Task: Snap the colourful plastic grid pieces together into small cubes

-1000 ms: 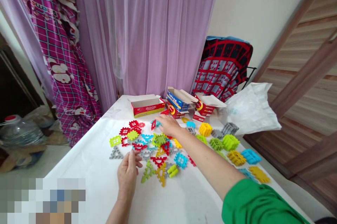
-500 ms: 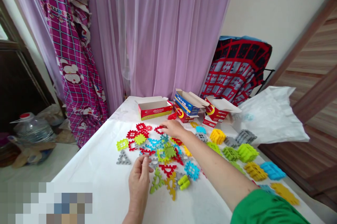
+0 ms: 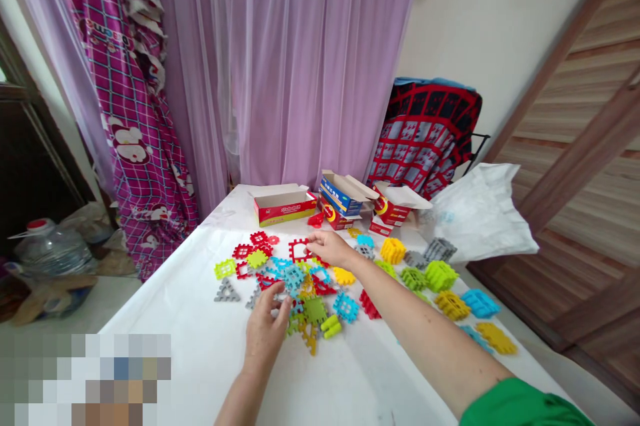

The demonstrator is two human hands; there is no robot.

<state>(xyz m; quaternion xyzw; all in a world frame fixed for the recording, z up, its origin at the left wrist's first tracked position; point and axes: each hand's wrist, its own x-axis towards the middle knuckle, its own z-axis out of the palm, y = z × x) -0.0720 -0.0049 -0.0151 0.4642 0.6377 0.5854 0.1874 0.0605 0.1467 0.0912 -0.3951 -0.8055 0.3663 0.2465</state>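
Observation:
My right hand (image 3: 329, 247) reaches across the pile and pinches a red square frame piece (image 3: 291, 251) with a notched edge and an open middle. My left hand (image 3: 267, 327) is at the near side of the pile, its fingers loosely curved and apart with nothing visible in them. Close to it are a green square piece (image 3: 315, 310), a yellow triangle piece (image 3: 309, 338) and a lime binocular-shaped piece (image 3: 331, 327). A grey triangle piece (image 3: 227, 291) lies to its left. Several red, blue and lime interlocking plastic pieces overlap around both hands.
Stacks of like-coloured pieces stand at the right, among them lime (image 3: 441, 275), yellow (image 3: 451, 305) and blue (image 3: 480, 303). Along the back are an open red box (image 3: 285, 211), a blue box (image 3: 343, 195) and a red box (image 3: 393, 208). A white bag (image 3: 483, 213) sits at the right edge.
My right hand has lifted the red square frame piece so that it faces me. My left hand has moved slightly over the near pieces, its fingers more spread. The view has shifted right.

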